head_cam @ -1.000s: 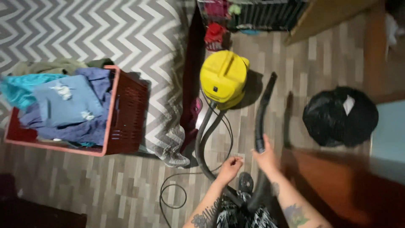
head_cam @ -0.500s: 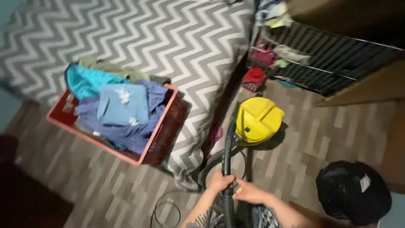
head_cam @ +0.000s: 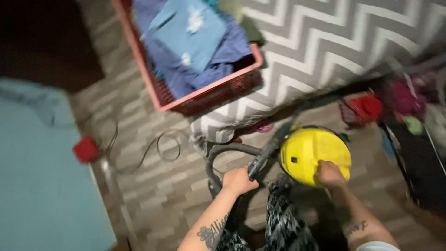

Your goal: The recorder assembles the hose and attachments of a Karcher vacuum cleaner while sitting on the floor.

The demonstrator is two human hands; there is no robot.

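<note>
Grey wood-plank floor (head_cam: 153, 186) meets a grey-white zigzag bedspread (head_cam: 325, 51). The left hand (head_cam: 238, 180) is closed around the dark vacuum tube (head_cam: 265, 153). The right hand (head_cam: 329, 173) rests curled on the round yellow plastic vacuum canister (head_cam: 309, 151); its grip is unclear.

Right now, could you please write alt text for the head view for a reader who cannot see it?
A person's left hand grips a black vacuum hose while the right hand rests on a yellow canister vacuum on a wood-pattern floor. Behind, a red laundry basket holds blue clothes beside a grey chevron cover.
</note>
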